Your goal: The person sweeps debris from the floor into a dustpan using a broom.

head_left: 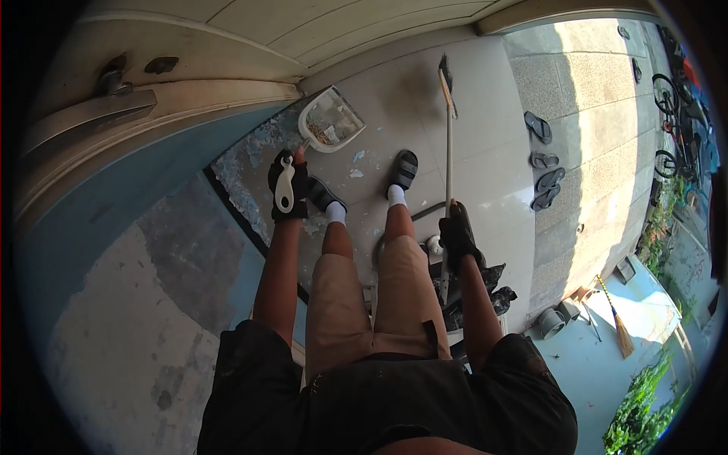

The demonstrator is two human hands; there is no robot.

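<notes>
My left hand (277, 180), in a black fingerless glove, is closed around the handle of a white dustpan (351, 138). The pan holds brownish debris and pale flakes. My right hand (457, 236), gloved the same way, grips the long pale stick of a broom (449, 155). Its dark bristle head is at the far end, away from my feet, over the tiled floor (485, 98). Blue and grey paint flakes (250, 163) are scattered along the wall's foot, and a few loose pieces (356, 173) lie near my sandals.
A door with a metal handle (98, 121) stands at upper left, beside a peeling blue wall (182, 258). Black plastic bags (493, 292) are by my right forearm. Several sandals (550, 180) line the tile edge. Outside are bicycles (667, 98), a grey pot (551, 324) and another broom (622, 334).
</notes>
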